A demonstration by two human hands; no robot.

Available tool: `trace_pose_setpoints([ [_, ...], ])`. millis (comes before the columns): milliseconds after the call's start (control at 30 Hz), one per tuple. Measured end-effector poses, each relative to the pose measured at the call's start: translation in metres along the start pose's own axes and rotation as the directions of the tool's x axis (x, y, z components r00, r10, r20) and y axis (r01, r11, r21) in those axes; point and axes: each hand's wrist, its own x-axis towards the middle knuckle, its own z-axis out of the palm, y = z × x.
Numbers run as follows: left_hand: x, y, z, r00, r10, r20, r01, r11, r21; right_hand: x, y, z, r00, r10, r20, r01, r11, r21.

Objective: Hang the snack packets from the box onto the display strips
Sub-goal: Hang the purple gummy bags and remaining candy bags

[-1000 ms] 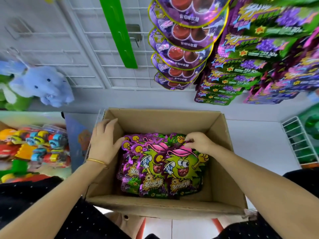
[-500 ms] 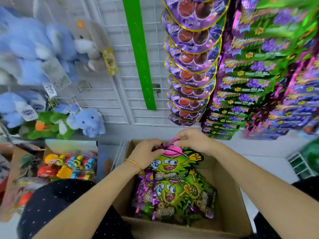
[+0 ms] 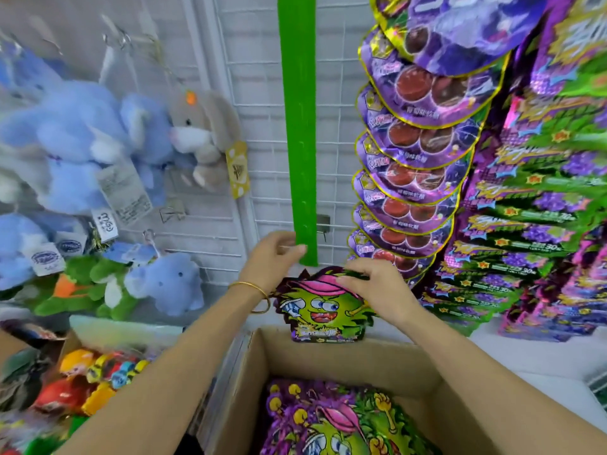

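Observation:
A snack packet (image 3: pixel 323 310) with a green cartoon face and pink cap hangs upright just below the bottom end of an empty green display strip (image 3: pixel 299 133). My right hand (image 3: pixel 372 287) grips the packet's top edge. My left hand (image 3: pixel 274 256) pinches the lower end of the strip, just left of the packet's top. Below them stands the open cardboard box (image 3: pixel 262 362), and several more packets (image 3: pixel 338 421) of the same kind lie flat inside it.
A white wire grid panel (image 3: pixel 262 178) backs the strip. To the right hang a strip of purple round-edged packets (image 3: pixel 417 172) and rows of green-purple packets (image 3: pixel 532 205). Blue and grey plush toys (image 3: pixel 98 152) hang at left, with boxed colourful toys (image 3: pixel 98 372) below them.
Both hands lifted one packet out of the box and up to the bottom of the green strip. My left hand left the packet and took the strip's end. The view tilted upward.

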Motion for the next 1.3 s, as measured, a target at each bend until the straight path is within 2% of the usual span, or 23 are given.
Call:
trace_pose_setpoints([
  [67, 0.027, 0.002, -0.003, 0.993, -0.023, -0.120, 0.014, 0.997, -0.075, 0.008, -0.006, 0.005, 0.993, -0.079, -0.090, 0.080, 0.997, 0.005],
  [100, 0.039, 0.002, -0.004, 0.988, -0.040, -0.148, 0.028, 0.996, -0.082, 0.012, -0.008, 0.008, 0.976, -0.153, -0.152, 0.147, 0.988, -0.053],
  [167, 0.058, -0.003, -0.004, 0.991, -0.074, -0.116, 0.066, 0.995, -0.069, 0.017, -0.007, 0.016, 0.912, -0.348, -0.219, 0.297, 0.926, -0.235],
  [233, 0.069, -0.009, -0.001, 0.994, -0.106, -0.041, 0.105, 0.994, -0.035, 0.017, 0.003, 0.030, 0.881, -0.426, -0.206, 0.352, 0.881, -0.315],
  [367, 0.068, -0.015, 0.011, 0.992, -0.121, 0.023, 0.118, 0.988, 0.097, 0.009, 0.030, 0.061, 0.944, -0.270, -0.191, 0.209, 0.934, -0.288],
  [533, 0.054, -0.021, 0.012, 0.996, -0.072, 0.053, 0.067, 0.993, 0.096, 0.015, 0.033, 0.069, 0.970, -0.107, -0.217, 0.049, 0.966, -0.256],
  [633, 0.043, -0.023, 0.007, 0.993, -0.047, 0.113, 0.045, 0.999, 0.028, 0.023, 0.024, 0.066, 0.965, -0.080, -0.251, 0.021, 0.972, -0.233],
  [767, 0.038, -0.032, 0.000, 0.988, -0.021, 0.151, 0.015, 0.999, 0.043, 0.029, 0.013, 0.063, 0.959, -0.040, -0.282, -0.022, 0.977, -0.211],
  [1000, 0.026, -0.034, -0.004, 0.989, -0.028, 0.148, 0.028, 1.000, 0.005, 0.034, 0.007, 0.071, 0.960, 0.021, -0.280, -0.100, 0.957, -0.271],
  [1300, 0.019, -0.031, -0.007, 0.992, -0.056, 0.117, 0.055, 0.998, 0.018, 0.031, -0.011, 0.079, 0.946, -0.048, -0.319, -0.088, 0.913, -0.399],
])
